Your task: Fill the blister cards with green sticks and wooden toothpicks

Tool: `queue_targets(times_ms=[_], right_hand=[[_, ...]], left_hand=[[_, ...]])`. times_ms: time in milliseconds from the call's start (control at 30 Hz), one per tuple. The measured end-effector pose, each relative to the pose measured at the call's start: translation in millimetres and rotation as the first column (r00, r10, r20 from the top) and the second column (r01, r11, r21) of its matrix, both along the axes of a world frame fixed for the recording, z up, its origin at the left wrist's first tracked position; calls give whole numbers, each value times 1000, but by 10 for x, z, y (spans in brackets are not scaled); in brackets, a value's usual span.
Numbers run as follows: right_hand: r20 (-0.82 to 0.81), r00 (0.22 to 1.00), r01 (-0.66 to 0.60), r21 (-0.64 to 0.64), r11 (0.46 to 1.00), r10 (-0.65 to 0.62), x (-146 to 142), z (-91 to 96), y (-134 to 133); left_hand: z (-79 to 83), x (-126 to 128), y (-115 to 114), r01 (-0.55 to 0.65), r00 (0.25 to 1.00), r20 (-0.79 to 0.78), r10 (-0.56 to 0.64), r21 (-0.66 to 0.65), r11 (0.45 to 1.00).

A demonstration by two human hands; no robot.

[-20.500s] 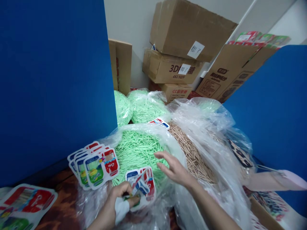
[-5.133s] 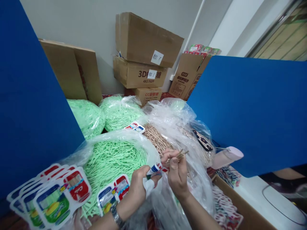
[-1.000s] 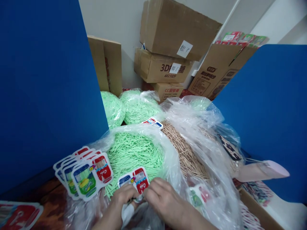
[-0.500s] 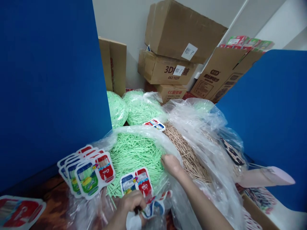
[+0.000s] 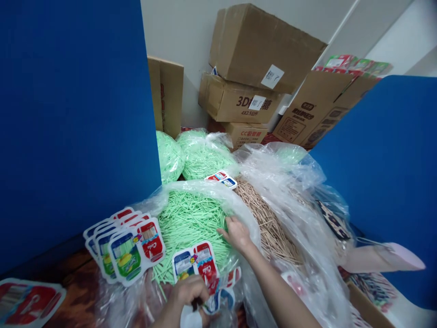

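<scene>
My left hand (image 5: 186, 296) is low at the front, fingers closed on a small printed packet (image 5: 218, 298) with red and blue panels. My right hand (image 5: 235, 233) reaches into an open plastic bag of green sticks (image 5: 191, 218), fingers curled down into the pile; I cannot make out whether they hold any. A loose printed packet (image 5: 195, 265) lies on the green sticks just ahead of my left hand. A fanned stack of printed packets (image 5: 124, 248) lies left of the bag.
A bag of tan wooden sticks (image 5: 269, 218) sits right of the green pile, under crumpled clear plastic. More bagged green sticks (image 5: 201, 155) lie behind. Blue partitions (image 5: 75, 118) stand left and right. Cardboard boxes (image 5: 259, 50) are stacked at the wall. A carton of packets (image 5: 368, 296) is at the lower right.
My right hand left the packet and moved forward into the green sticks. My left hand kept hold of the packet near the front edge.
</scene>
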State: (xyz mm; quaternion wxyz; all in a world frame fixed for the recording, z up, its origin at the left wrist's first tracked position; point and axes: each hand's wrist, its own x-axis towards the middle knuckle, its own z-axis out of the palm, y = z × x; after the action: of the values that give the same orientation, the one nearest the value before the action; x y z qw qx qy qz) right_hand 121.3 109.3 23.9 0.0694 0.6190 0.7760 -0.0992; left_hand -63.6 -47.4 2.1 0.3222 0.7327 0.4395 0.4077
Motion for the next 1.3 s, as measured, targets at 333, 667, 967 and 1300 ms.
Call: queue_targets(times_ms=[333, 667, 967, 1300], right_hand=[[11, 999, 49, 10, 999, -49, -46, -50, 30], [-41, 998, 43, 31, 999, -42, -93, -131, 25], [-325, 942, 98, 28, 995, -83, 48, -42, 61], [-791, 577, 96, -179, 979, -201, 158, 78, 45]], left_hand=[[-59, 21, -12, -26, 998, -64, 29, 40, 999], [56, 18, 22, 15, 999, -30, -15, 7, 1000], [31, -27, -8, -93, 995, -19, 93, -2, 996], [-40, -59, 19, -75, 995, -63, 75, -2, 997]])
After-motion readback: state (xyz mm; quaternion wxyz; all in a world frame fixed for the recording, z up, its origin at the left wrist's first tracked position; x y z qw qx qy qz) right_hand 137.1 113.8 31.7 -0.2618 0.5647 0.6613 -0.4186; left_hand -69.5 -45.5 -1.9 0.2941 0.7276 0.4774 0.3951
